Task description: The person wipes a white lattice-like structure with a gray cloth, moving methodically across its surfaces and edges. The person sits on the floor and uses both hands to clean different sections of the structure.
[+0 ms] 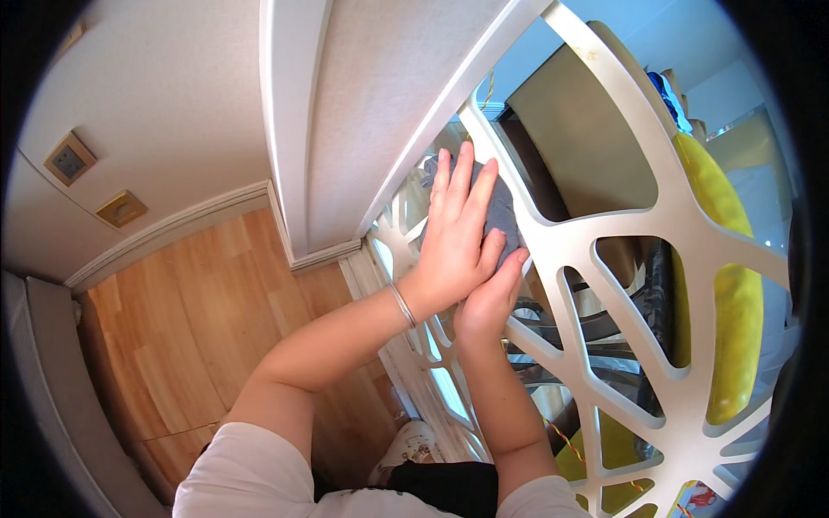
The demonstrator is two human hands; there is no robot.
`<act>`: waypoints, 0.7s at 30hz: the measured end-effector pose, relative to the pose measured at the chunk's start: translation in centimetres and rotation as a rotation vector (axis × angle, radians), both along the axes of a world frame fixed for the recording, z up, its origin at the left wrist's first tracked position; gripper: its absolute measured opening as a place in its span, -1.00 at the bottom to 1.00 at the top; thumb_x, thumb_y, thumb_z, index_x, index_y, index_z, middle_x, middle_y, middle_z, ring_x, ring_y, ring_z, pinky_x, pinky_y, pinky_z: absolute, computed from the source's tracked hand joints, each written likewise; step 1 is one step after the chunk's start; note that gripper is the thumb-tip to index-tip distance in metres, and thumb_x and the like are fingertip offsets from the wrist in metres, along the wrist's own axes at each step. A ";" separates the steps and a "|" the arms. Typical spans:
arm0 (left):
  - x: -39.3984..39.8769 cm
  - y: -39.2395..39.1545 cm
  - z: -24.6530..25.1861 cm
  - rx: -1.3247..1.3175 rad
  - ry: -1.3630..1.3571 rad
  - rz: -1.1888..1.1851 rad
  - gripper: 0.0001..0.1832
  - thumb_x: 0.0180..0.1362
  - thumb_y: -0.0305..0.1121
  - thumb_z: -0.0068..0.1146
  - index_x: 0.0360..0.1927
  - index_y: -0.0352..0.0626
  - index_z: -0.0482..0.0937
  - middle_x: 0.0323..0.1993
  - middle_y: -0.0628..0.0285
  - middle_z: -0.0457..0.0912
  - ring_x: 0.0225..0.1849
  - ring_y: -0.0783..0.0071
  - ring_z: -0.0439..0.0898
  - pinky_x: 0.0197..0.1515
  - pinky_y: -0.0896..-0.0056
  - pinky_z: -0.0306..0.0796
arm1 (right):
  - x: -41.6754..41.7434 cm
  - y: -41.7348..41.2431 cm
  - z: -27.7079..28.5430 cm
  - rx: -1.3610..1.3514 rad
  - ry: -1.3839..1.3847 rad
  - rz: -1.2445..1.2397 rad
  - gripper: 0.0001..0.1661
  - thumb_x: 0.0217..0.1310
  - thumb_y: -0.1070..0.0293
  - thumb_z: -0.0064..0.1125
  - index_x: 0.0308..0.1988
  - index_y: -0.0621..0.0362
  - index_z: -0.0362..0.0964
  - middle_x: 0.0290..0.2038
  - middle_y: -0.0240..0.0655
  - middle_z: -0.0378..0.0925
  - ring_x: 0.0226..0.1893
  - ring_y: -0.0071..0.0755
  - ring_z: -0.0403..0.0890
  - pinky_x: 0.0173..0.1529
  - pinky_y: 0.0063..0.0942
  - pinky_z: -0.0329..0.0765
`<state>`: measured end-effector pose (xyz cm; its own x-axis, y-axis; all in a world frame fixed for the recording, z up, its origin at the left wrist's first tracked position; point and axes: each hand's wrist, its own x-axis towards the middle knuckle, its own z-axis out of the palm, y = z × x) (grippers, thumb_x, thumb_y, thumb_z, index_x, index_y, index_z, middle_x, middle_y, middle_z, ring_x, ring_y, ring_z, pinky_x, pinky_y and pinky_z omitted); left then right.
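Observation:
A grey cloth [502,210] lies bunched under both hands, against a white openwork lattice panel [547,239]. My left hand [453,239], with a silver bangle at the wrist, rests on the cloth with its fingers stretched out. Below it, my right hand [492,301] presses up beside the heel of the left hand, its thumb near the cloth. The palm and most fingers of the right hand are hidden, so its grip on the cloth cannot be made out.
A white-framed wall edge [447,97] stands left of the panel. Behind the lattice are a yellow cushion-like object [735,343], dark curved parts and a twisted red-yellow cord [563,437]. Wall sockets [70,158] and wood flooring [194,324] lie to the left.

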<state>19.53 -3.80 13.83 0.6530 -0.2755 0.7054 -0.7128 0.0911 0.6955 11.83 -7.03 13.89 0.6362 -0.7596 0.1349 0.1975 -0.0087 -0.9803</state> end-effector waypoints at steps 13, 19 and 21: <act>0.4 2.5 -4.6 0.025 -0.138 -0.120 -0.23 -0.04 -0.61 0.06 0.37 -0.30 0.27 0.45 -0.35 0.00 0.48 -0.27 0.02 0.45 0.02 0.03 | 0.1 -1.3 -1.2 -0.148 -0.059 -0.057 -0.27 0.55 -0.10 -0.51 0.28 0.36 0.12 0.22 -0.06 0.29 0.23 -0.19 0.33 0.36 -0.26 0.20; 2.1 -0.9 4.3 -0.100 -0.147 -0.023 -0.37 0.19 -0.41 0.05 0.35 -0.30 0.23 0.35 -0.31 0.12 0.41 -0.45 0.01 0.44 -0.17 -0.05 | -0.6 -1.2 -0.9 0.000 -0.092 0.047 -0.30 0.55 -0.08 -0.47 0.33 0.27 0.07 0.29 -0.13 0.24 0.32 -0.25 0.26 0.40 -0.30 0.15; 1.6 -1.0 3.6 -0.003 -0.204 0.061 -0.38 0.20 -0.42 0.02 0.35 -0.32 0.23 0.37 -0.30 0.15 0.43 -0.48 -0.02 0.44 -0.18 -0.07 | -0.4 -0.6 -0.6 0.076 -0.180 0.011 -0.31 0.55 -0.06 -0.48 0.35 0.25 0.04 0.33 -0.14 0.20 0.35 -0.26 0.23 0.41 -0.29 0.14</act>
<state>21.16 -4.83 17.48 0.5123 -0.2373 0.8254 -0.8428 0.0458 0.5363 11.41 -7.63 13.31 0.6153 -0.7650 0.1900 0.3698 0.0673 -0.9267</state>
